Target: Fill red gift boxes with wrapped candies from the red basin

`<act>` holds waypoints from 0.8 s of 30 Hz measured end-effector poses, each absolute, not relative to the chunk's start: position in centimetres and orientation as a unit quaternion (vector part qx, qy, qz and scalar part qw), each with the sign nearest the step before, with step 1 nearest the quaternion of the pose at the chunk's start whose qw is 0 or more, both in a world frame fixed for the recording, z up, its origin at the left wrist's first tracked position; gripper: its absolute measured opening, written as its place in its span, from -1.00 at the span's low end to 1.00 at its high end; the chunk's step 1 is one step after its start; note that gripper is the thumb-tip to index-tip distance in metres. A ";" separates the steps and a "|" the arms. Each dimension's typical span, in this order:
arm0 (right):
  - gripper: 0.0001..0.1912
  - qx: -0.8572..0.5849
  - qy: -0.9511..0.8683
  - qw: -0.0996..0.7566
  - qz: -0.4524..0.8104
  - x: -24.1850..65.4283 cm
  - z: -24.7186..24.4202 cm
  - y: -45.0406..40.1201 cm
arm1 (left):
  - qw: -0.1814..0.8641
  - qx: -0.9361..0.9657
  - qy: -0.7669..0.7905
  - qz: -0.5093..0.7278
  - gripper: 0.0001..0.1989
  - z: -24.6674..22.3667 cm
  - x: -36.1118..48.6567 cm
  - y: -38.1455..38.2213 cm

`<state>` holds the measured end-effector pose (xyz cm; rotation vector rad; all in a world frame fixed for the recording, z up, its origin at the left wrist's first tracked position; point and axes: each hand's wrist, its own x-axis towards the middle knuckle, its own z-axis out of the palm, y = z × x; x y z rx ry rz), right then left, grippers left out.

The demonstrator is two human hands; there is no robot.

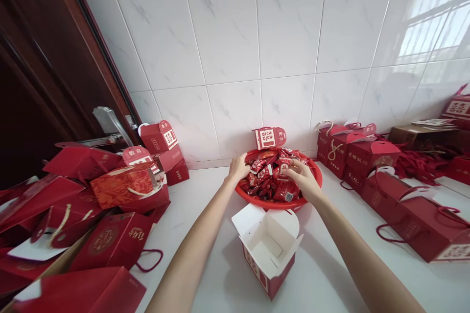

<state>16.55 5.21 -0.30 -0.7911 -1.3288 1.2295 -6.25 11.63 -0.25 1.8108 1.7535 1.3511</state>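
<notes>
Small red wrapped packets (pixel 266 188) fill a round red basket (pixel 318 182) close to the tiled wall. My left hand (pixel 239 167) is at the basket's left side, its fingers closed at the packets; what they hold, if anything, is hidden. My right hand (pixel 301 180) pinches a red packet (pixel 284 165) over the right part of the basket. In front of the basket stands an open box (pixel 270 249), red outside and white inside, its flaps spread; no packets show inside it.
Many red gift boxes (pixel 113 239) are piled at the left, beside a dark door (pixel 33 58). More red boxes (pixel 414 210) line the right side. A small red box (pixel 270 138) sits behind the basket, against the wall.
</notes>
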 end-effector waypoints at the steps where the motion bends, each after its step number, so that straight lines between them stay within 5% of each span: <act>1: -0.70 -0.329 -0.560 0.554 0.521 16.5 -0.2 5.1 | 0.143 0.628 0.611 0.462 -0.59 -0.2 -6.1 11.7; 7: -0.63 -0.328 -0.563 0.552 0.520 16.5 -0.1 5.1 | 0.155 0.603 0.604 0.498 -0.84 0.5 -5.7 11.8; 16: -0.57 -0.300 -0.552 0.523 0.576 16.9 0.1 5.1 | 0.310 0.665 0.418 0.536 -0.57 0.2 -3.3 8.2; 24: -0.57 -0.272 -0.516 0.542 0.606 16.8 -0.1 5.3 | 0.246 0.605 0.430 0.623 -0.77 0.5 -2.3 7.7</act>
